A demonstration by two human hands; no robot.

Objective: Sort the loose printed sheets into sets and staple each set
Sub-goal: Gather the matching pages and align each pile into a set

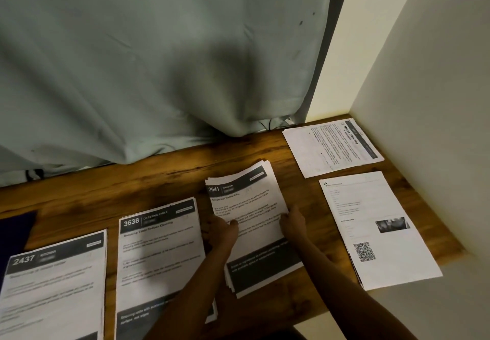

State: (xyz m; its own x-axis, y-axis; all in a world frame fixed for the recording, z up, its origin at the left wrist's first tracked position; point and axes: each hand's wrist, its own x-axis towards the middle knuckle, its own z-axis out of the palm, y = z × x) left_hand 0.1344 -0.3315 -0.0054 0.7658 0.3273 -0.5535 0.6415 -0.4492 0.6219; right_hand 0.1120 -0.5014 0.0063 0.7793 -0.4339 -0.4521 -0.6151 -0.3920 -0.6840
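Note:
Five stacks of printed sheets lie on a wooden table [164, 177]. The middle stack, headed 2641 [246, 201], sits tilted with its sheets slightly fanned. My left hand [221, 231] grips its left edge, thumb on top of the page. My right hand [291, 221] rests on its right edge with fingers bent over the paper. To the left lie the stack headed 3638 [159, 254] and the stack headed 2437 [53, 286]. To the right lie a QR-code stack [376, 228] and a stack titled Mirror Cleaning [331, 147], turned sideways in the corner. No stapler is visible.
A grey-green curtain [159, 61] hangs along the table's back edge. A white wall [424, 100] bounds the right side. A dark blue object [14, 231] lies at the far left. The table's front edge runs close under the stacks.

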